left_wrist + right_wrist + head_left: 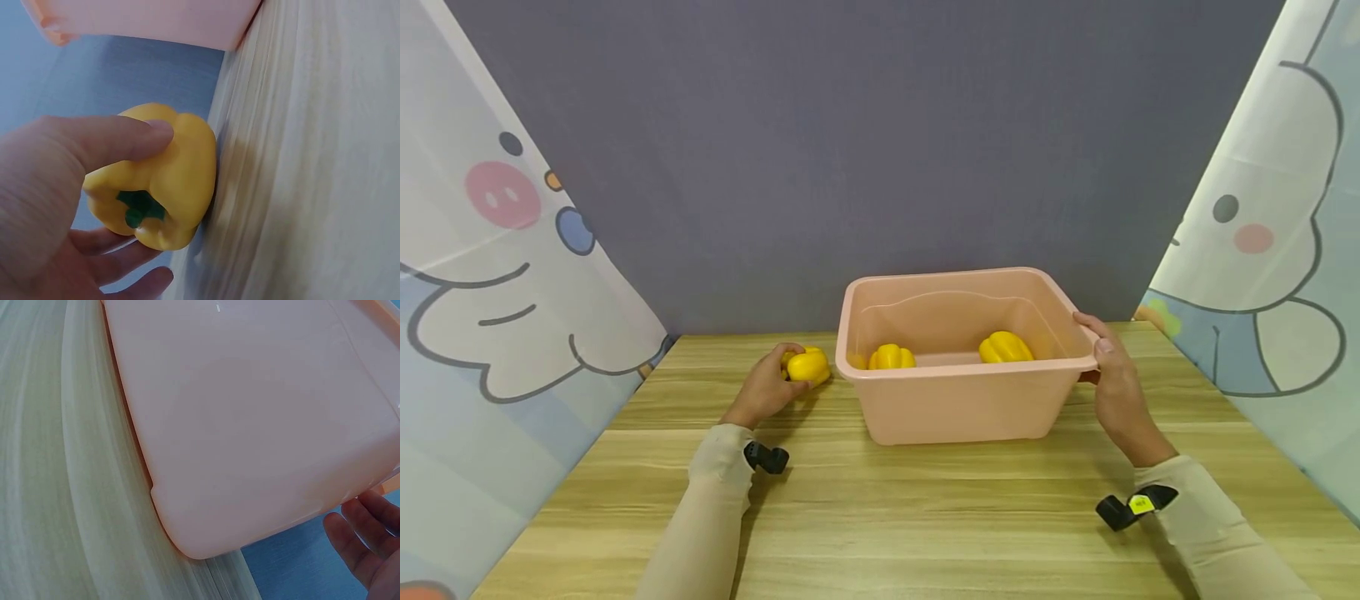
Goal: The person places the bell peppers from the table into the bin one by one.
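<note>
My left hand (pixel 769 385) holds a yellow bell pepper (pixel 809 367) on the table, left of the bin. In the left wrist view the thumb lies across the pepper (pixel 181 169) and the fingers are beneath it; its green stem faces the camera. A pink plastic bin (pixel 962 404) stands upright in the middle. Inside it lie two more yellow peppers, one at the left (pixel 891 357) and one at the right (pixel 1005 347). My right hand (pixel 1116 383) grips the bin's right rim, thumb on top and fingers below, and the right wrist view shows fingertips (pixel 340 528) by the bin's wall.
The wooden table (pixel 910 517) reaches back to a dark grey panel (pixel 865 150) just behind the bin. Cartoon-printed sheets hang at the left (pixel 482 333) and right (pixel 1247 275). Each wrist wears a black camera mount.
</note>
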Action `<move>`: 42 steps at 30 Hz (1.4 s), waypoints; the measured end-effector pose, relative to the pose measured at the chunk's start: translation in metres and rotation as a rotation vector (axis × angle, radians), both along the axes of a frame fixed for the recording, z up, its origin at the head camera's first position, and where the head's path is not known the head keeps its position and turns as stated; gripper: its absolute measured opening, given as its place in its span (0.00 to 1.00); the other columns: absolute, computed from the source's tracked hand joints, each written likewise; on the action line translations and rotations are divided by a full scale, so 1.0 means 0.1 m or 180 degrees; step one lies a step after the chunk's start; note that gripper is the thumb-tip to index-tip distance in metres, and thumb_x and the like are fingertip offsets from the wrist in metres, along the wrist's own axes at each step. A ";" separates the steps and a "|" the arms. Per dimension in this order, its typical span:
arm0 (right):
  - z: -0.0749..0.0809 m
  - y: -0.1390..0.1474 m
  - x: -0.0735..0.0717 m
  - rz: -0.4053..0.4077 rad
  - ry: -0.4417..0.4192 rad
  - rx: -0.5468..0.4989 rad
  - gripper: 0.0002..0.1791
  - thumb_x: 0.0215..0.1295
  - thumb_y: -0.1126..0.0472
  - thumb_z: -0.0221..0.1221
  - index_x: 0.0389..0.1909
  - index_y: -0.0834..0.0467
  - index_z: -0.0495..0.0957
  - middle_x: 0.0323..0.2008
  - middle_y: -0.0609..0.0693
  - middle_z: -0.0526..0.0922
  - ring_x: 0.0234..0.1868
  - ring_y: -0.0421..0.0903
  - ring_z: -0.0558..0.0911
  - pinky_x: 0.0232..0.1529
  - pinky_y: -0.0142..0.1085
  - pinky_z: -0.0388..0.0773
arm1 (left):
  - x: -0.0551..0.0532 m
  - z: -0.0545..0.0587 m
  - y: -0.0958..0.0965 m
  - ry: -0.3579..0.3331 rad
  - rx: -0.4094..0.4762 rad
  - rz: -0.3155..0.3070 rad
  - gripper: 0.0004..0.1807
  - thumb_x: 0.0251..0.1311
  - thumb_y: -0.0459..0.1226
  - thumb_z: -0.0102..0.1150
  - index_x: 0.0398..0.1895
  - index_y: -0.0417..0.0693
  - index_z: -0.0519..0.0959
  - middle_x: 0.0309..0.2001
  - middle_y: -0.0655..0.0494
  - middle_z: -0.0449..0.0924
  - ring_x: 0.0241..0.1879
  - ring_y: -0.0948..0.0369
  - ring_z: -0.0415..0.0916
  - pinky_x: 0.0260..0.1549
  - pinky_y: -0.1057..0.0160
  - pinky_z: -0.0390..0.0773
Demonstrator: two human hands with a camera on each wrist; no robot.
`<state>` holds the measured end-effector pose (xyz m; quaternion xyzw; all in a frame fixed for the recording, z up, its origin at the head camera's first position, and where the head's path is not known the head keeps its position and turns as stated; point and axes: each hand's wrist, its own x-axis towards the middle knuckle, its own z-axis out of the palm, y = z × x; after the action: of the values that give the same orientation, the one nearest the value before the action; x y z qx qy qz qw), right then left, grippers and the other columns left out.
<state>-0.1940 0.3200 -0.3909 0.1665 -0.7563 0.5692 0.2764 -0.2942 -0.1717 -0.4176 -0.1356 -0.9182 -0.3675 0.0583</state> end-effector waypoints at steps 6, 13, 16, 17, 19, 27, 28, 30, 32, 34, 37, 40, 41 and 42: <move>0.00 0.00 0.00 0.0009 -0.0009 0.0014 0.28 0.83 0.53 0.30 0.74 0.61 0.62 0.58 0.51 0.71 0.45 0.44 0.74 0.41 0.25 0.75 | 0.01 0.00 -0.01 -0.0017 0.0041 -0.0051 0.32 0.56 0.33 0.72 0.62 0.44 0.70 0.62 0.37 0.72 0.53 0.46 0.73 0.52 0.46 0.74; 0.00 0.00 0.00 0.0010 -0.0001 -0.0027 0.28 0.83 0.53 0.30 0.74 0.61 0.62 0.58 0.51 0.71 0.45 0.43 0.74 0.40 0.25 0.75 | 0.01 0.01 -0.01 -0.0096 0.0148 -0.0099 0.31 0.56 0.33 0.72 0.62 0.45 0.70 0.61 0.39 0.73 0.51 0.47 0.74 0.50 0.48 0.75; 0.00 0.01 0.01 -0.0007 0.0001 -0.0007 0.28 0.83 0.53 0.30 0.74 0.61 0.62 0.58 0.50 0.71 0.44 0.42 0.74 0.40 0.25 0.75 | 0.01 0.01 -0.01 -0.0116 0.0178 -0.0125 0.31 0.56 0.33 0.71 0.62 0.44 0.69 0.60 0.39 0.72 0.50 0.48 0.74 0.49 0.49 0.75; 0.00 0.01 0.01 -0.0013 0.0000 0.0002 0.28 0.83 0.53 0.30 0.74 0.61 0.62 0.57 0.50 0.71 0.44 0.42 0.74 0.40 0.25 0.75 | 0.00 0.01 -0.01 -0.0125 0.0195 -0.0118 0.31 0.56 0.33 0.72 0.62 0.45 0.69 0.60 0.39 0.72 0.50 0.48 0.74 0.49 0.49 0.75; 0.00 0.01 0.01 0.0000 0.0002 -0.0006 0.28 0.83 0.53 0.30 0.74 0.61 0.62 0.57 0.51 0.71 0.44 0.43 0.74 0.40 0.25 0.75 | 0.00 0.02 -0.01 -0.0134 0.0256 -0.0119 0.31 0.56 0.33 0.72 0.62 0.45 0.69 0.60 0.40 0.72 0.50 0.48 0.74 0.48 0.50 0.75; 0.00 0.00 0.00 0.0039 0.0023 -0.0056 0.28 0.83 0.53 0.31 0.74 0.62 0.62 0.57 0.52 0.71 0.45 0.45 0.73 0.40 0.25 0.75 | -0.01 0.04 0.01 -0.0089 0.0427 -0.0117 0.31 0.56 0.35 0.72 0.61 0.45 0.70 0.58 0.42 0.73 0.46 0.49 0.73 0.43 0.54 0.75; 0.00 0.00 -0.01 0.0039 0.0019 -0.0057 0.28 0.83 0.53 0.31 0.74 0.62 0.62 0.57 0.52 0.71 0.45 0.45 0.73 0.40 0.25 0.75 | -0.01 0.04 0.02 -0.0077 0.0427 -0.0106 0.31 0.55 0.35 0.72 0.61 0.45 0.70 0.57 0.42 0.73 0.45 0.49 0.73 0.42 0.54 0.75; 0.00 0.00 -0.01 0.0032 0.0013 -0.0044 0.28 0.83 0.53 0.31 0.74 0.62 0.62 0.57 0.51 0.71 0.45 0.45 0.73 0.40 0.25 0.74 | -0.02 0.04 0.02 -0.0057 0.0410 -0.0092 0.31 0.55 0.35 0.72 0.61 0.45 0.70 0.56 0.42 0.73 0.45 0.49 0.72 0.41 0.55 0.75; -0.01 0.00 -0.01 0.0037 0.0007 -0.0057 0.28 0.82 0.53 0.31 0.74 0.61 0.62 0.57 0.51 0.71 0.45 0.45 0.73 0.40 0.25 0.74 | -0.01 0.05 0.03 -0.0055 0.0432 -0.0083 0.30 0.56 0.36 0.72 0.61 0.46 0.70 0.56 0.43 0.73 0.45 0.49 0.72 0.41 0.55 0.74; -0.01 0.01 -0.01 0.0048 0.0003 -0.0075 0.28 0.82 0.53 0.31 0.74 0.61 0.62 0.57 0.51 0.71 0.45 0.44 0.73 0.40 0.25 0.74 | 0.00 0.06 0.03 -0.0050 0.0485 -0.0093 0.31 0.56 0.35 0.72 0.62 0.45 0.70 0.56 0.42 0.73 0.46 0.49 0.72 0.42 0.55 0.75; -0.01 0.01 -0.02 0.0074 0.0003 -0.0134 0.28 0.82 0.53 0.32 0.73 0.61 0.63 0.57 0.52 0.71 0.44 0.44 0.74 0.39 0.26 0.74 | 0.01 0.10 0.05 -0.0062 0.0563 -0.0096 0.31 0.57 0.36 0.71 0.62 0.46 0.69 0.57 0.42 0.72 0.48 0.47 0.73 0.42 0.55 0.77; -0.01 0.01 -0.02 0.0081 0.0002 -0.0151 0.28 0.82 0.53 0.32 0.73 0.61 0.63 0.56 0.52 0.71 0.45 0.45 0.74 0.39 0.26 0.74 | 0.02 0.12 0.05 -0.0054 0.0583 -0.0087 0.31 0.57 0.38 0.70 0.63 0.47 0.68 0.58 0.42 0.71 0.49 0.47 0.73 0.40 0.56 0.78; -0.01 0.01 -0.02 0.0077 0.0000 -0.0154 0.28 0.82 0.53 0.32 0.73 0.61 0.63 0.56 0.52 0.71 0.45 0.45 0.74 0.39 0.26 0.74 | 0.02 0.12 0.06 -0.0057 0.0586 -0.0082 0.31 0.58 0.38 0.70 0.63 0.47 0.68 0.58 0.42 0.71 0.49 0.47 0.73 0.40 0.57 0.78; -0.01 0.01 -0.02 0.0069 -0.0004 -0.0144 0.28 0.82 0.53 0.32 0.73 0.61 0.63 0.56 0.52 0.71 0.45 0.45 0.74 0.39 0.26 0.74 | 0.02 0.13 0.06 -0.0058 0.0599 -0.0072 0.31 0.58 0.39 0.70 0.63 0.48 0.68 0.58 0.43 0.71 0.49 0.47 0.73 0.39 0.57 0.79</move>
<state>-0.1960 0.3206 -0.3919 0.1681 -0.7415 0.5892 0.2734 -0.2922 -0.1658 -0.4049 -0.1365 -0.8786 -0.4540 0.0582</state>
